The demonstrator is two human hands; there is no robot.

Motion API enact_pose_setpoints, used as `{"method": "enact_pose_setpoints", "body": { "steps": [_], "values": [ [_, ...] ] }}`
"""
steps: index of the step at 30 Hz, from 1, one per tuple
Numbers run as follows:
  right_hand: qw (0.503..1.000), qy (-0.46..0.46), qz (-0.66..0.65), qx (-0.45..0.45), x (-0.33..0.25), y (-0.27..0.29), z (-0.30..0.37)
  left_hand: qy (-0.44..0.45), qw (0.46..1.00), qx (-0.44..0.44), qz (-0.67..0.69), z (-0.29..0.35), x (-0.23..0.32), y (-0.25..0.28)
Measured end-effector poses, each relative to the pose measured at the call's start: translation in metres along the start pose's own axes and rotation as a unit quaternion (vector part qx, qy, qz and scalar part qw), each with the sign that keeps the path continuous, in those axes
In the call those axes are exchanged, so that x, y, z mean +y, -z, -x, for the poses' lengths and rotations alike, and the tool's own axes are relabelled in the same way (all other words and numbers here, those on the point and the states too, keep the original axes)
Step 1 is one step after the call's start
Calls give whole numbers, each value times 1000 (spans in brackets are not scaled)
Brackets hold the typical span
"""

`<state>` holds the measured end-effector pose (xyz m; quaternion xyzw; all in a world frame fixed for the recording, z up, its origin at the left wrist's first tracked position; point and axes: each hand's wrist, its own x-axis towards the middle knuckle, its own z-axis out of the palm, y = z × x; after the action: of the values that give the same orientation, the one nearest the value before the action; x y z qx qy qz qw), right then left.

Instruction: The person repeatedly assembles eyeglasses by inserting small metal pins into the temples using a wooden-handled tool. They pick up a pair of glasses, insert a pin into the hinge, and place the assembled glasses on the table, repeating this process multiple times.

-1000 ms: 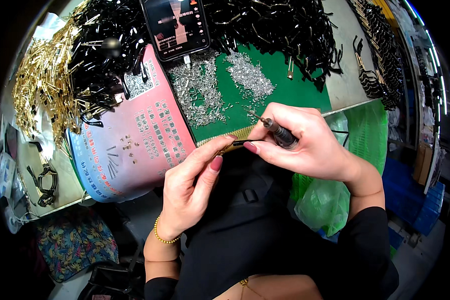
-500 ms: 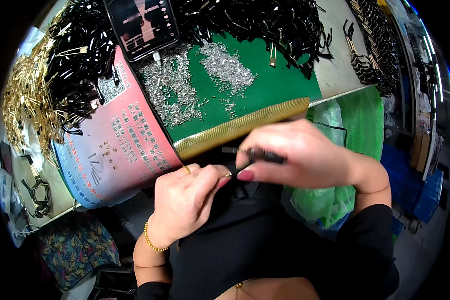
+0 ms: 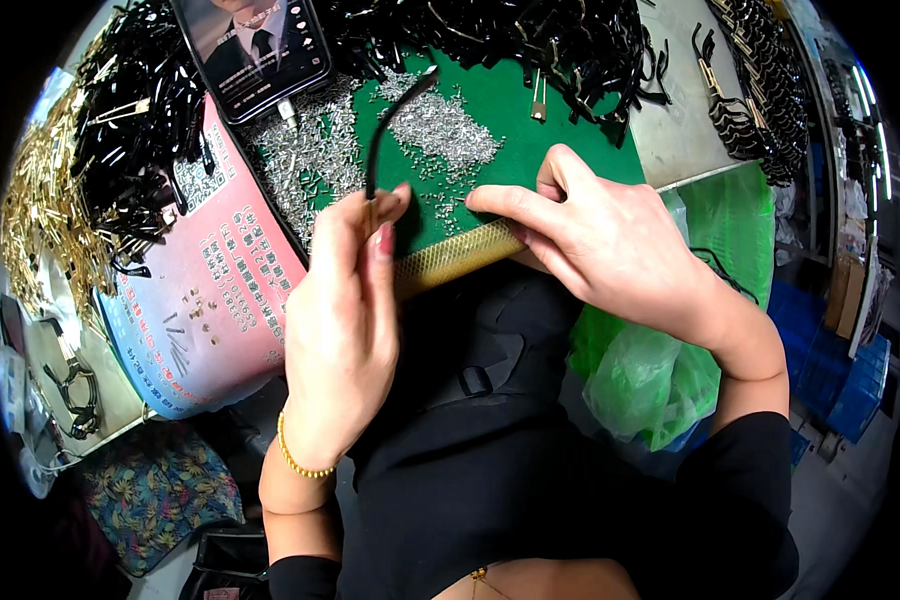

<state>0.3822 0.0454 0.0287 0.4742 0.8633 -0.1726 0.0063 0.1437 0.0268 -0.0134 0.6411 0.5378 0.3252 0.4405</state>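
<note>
Well, What a Full Table (image 3: 670, 130)

A green mat (image 3: 518, 150) covers the middle of it, and a pink and blue mat (image 3: 175, 285) lies to its left. A big pile of shiny black glasses arms (image 3: 490, 32) fills the far side. A green plastic bag (image 3: 740, 220) is by the near edge, on the right. A heap of thin gold metal pieces (image 3: 45, 220) sits far to the left.

The right hand (image 3: 610, 235) is over the near part of the green mat. Its fingers are bent, and the pointing finger reaches to the tiny silver bits (image 3: 445, 130). I cannot tell if they pinch anything.

The left hand (image 3: 340, 320) is to the left of it, with thumb and fingers squeezed around one end of a single black glasses arm (image 3: 374, 150).

A phone (image 3: 260, 60) with a white plug lies at the far side. A gold strip (image 3: 460, 255) runs along the green mat's near edge.

That single glasses arm is thin. It sticks out past the fingertips, over the mat, and its far end bends right. Smaller still, a gold bead bracelet (image 3: 305, 468) circles the left wrist.
</note>
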Motion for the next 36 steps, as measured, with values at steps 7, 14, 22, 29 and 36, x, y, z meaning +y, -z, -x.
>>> {"method": "enact_pose_setpoints", "body": {
  "steps": [7,14,22,29,36],
  "values": [
    [1000,9,-7,-11,0,1,-6,64,987,55,135,18,1,10],
    [996,-13,-55,-73,-5,9,-14,110,979,47,167,23,-8,11],
    [712,-182,-627,-257,-42,22,-38,78,988,53,121,26,-11,9],
    [691,-208,-641,-261,-40,26,-40,-169,958,137,-188,22,-33,-2],
    [858,-68,-474,-186,-43,12,-30,-256,938,123,-198,17,-37,0]
  ]
}}
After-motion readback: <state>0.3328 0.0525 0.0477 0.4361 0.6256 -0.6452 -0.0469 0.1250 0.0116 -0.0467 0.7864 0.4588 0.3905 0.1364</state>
